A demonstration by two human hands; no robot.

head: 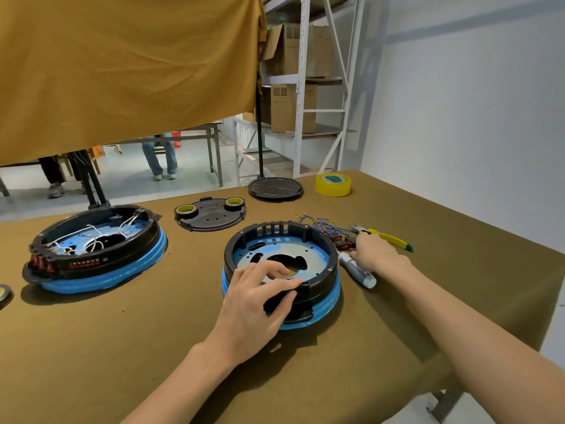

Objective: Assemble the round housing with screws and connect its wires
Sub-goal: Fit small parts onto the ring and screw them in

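A round black housing point(318, 237) with a blue-wrapped base and a grey inner plate stands in the middle of the table. My left hand point(256, 304) grips its near rim, fingers curled over the edge. My right hand point(374, 252) reaches to the right of the housing and rests on small red and black parts point(341, 241), with its fingers hidden from view. A grey-white screwdriver point(357, 270) lies just under that hand. Blue wires with gold terminals point(318, 223) lie behind the housing.
A second housing with white wires point(94, 246) sits at the left. A black cover plate with two tape rolls point(211, 214), a black round lid point(275, 188), a yellow tape roll point(333, 184) and yellow-handled pliers point(388, 238) lie behind and to the right.
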